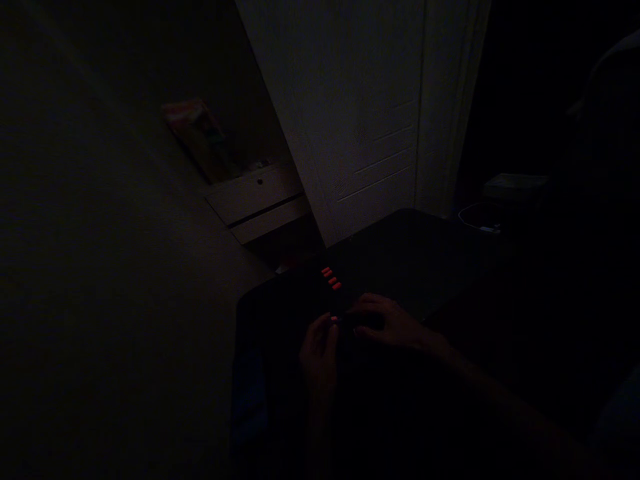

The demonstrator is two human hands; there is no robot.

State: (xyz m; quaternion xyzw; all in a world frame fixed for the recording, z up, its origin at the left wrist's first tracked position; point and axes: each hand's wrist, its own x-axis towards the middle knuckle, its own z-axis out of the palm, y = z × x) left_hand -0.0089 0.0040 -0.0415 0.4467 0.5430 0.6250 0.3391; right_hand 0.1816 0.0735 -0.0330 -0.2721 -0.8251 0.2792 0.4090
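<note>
The picture is very dark. On the dark table, my left hand [320, 350] is closed in a pinch, its fingertip and thumb on a small pale-red piece [335, 319]. Close by on the right, my right hand [393, 322] curves its fingers and thumb around a dark area. Whatever is in this hand blends into the black, so its kind cannot be made out. Just beyond both hands, several small orange-red cylinders [336, 285] lie in a short slanting row. They do not touch either hand.
A dark table [395, 247] with rounded corners stretches under the hands. Behind it stands a pale door or panel [360, 133]. A drawer unit [265, 200] is at back left, with a reddish packet [193, 123] above. A white cable [470, 221] lies at the right, near a pale box [517, 185].
</note>
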